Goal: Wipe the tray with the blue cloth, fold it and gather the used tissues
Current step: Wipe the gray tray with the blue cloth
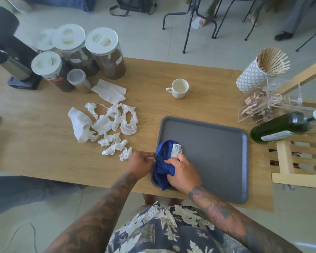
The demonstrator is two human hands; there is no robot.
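A grey tray [217, 152] lies on the wooden table, right of centre. A bunched blue cloth [162, 161] with a white label sits on the tray's near left corner. My right hand [182, 172] grips the cloth from the right, fingers curled into it. My left hand [139, 163] pinches the tray's left rim beside the cloth. Several crumpled white tissues [109, 125] lie scattered on the table left of the tray, and a flatter tissue [109, 91] lies behind them.
Tall lidded jars [104, 52] stand at the back left beside a black appliance [13, 57]. A white cup [179, 88] sits behind the tray. A stick holder [259, 70], a clear box [268, 103], a green bottle [285, 126] and a wooden rack [297, 161] crowd the right.
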